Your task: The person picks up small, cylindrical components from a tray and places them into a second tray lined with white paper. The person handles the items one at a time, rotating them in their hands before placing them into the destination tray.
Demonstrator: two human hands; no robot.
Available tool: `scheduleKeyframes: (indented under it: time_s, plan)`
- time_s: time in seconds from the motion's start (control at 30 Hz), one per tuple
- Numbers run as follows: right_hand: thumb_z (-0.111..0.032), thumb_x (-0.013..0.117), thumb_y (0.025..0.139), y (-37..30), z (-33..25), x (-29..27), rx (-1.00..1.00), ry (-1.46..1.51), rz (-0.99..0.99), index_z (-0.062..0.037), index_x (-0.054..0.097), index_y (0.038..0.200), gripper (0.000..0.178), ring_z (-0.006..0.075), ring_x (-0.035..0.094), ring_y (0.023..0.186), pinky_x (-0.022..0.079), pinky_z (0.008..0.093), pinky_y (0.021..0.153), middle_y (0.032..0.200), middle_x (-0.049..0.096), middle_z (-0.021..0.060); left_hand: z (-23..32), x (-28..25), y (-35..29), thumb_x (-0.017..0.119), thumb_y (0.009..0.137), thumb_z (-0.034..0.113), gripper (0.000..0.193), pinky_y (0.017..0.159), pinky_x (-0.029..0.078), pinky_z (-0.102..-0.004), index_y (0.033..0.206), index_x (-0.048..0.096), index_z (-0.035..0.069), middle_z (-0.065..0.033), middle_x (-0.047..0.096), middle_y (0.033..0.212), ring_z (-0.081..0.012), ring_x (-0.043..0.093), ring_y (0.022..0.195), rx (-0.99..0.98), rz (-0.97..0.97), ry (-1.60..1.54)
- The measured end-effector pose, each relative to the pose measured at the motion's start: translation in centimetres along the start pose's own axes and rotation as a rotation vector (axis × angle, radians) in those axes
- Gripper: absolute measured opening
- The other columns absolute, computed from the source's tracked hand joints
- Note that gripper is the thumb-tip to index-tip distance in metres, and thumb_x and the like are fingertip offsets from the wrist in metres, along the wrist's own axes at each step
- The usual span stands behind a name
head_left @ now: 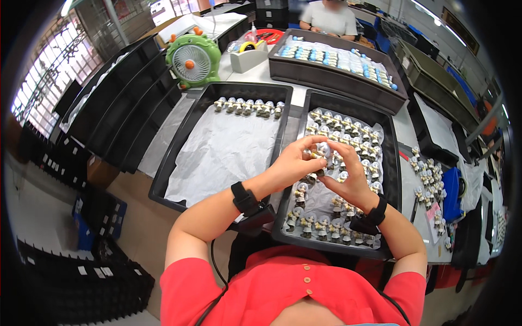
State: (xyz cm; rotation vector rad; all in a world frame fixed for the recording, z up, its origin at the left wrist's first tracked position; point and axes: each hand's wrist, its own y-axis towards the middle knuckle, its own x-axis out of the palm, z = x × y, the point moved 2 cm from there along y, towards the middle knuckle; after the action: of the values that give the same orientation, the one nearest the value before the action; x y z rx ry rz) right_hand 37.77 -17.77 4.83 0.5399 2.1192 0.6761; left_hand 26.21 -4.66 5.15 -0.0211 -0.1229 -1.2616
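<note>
Over the right-hand black tray (396,187) I hold a small figurine (323,149) with pale hair and a white and gold outfit. My left hand (299,161) grips it between thumb and fingers. From the other side my right hand (350,176) closes on it with thumb and index finger, and part of it is hidden by the fingers. Rows of similar figurines (323,225) stand on white paper in the tray below. To the left, a second black tray (284,117) is lined with white paper (220,149) and has one row of figurines (247,106) along its far end.
A dark tray (337,84) of blue and white pieces is beyond, with a seated person (329,19) behind it. A green fan (191,58) and a tape dispenser (248,57) stand at the back left. More figurines (427,175) lie at right beside a blue bin (451,195). Stacked black trays (117,98) stand left.
</note>
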Motion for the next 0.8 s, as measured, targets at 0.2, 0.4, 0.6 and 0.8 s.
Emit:
scheduleKeyframes:
  time_s: [0.2,0.4,0.6,0.8]
  plan:
    - [-0.009,0.077,0.068,-0.3,0.5,-0.2,0.070,0.044,-0.025,-0.0049,0.045,0.129,0.070,0.0261,0.052,0.111,0.043,0.0371,0.092,0.121,0.053,0.0120,0.5,-0.2,0.2,0.066,0.084,0.013,0.044,0.072,0.050,-0.0242,0.123,0.051,0.003,-0.0034,0.054,0.101,-0.0078,0.057,0.087,-0.047,0.024,-0.037]
    - [-0.010,0.073,0.073,0.0,0.8,-0.4,0.143,0.079,0.024,-0.0095,0.046,0.129,0.063,0.0209,0.056,0.103,0.045,0.0327,0.084,0.115,0.057,0.0100,1.4,-2.4,0.3,0.067,0.085,0.016,0.039,0.075,0.049,-0.0243,0.120,0.053,0.007,0.0001,0.058,0.104,-0.0078,0.058,0.091,-0.011,0.103,-0.135]
    - [-0.007,0.070,0.075,-0.1,1.3,-0.3,0.163,0.115,0.027,-0.0093,0.047,0.128,0.058,0.0183,0.057,0.097,0.045,0.0300,0.079,0.113,0.058,0.0090,3.0,-6.0,0.3,0.066,0.085,0.015,0.035,0.078,0.050,-0.0273,0.118,0.054,0.008,-0.0011,0.061,0.102,-0.0099,0.060,0.089,0.055,0.257,-0.115]
    - [-0.004,0.068,0.076,-0.3,2.1,-0.2,0.223,0.141,0.006,-0.0081,0.052,0.124,0.050,0.0162,0.058,0.095,0.046,0.0285,0.078,0.111,0.058,0.0074,0.9,-11.9,2.9,0.071,0.080,0.018,0.041,0.065,0.049,-0.0240,0.112,0.054,0.000,-0.0042,0.063,0.089,-0.0097,0.061,0.075,-0.016,0.396,0.213]
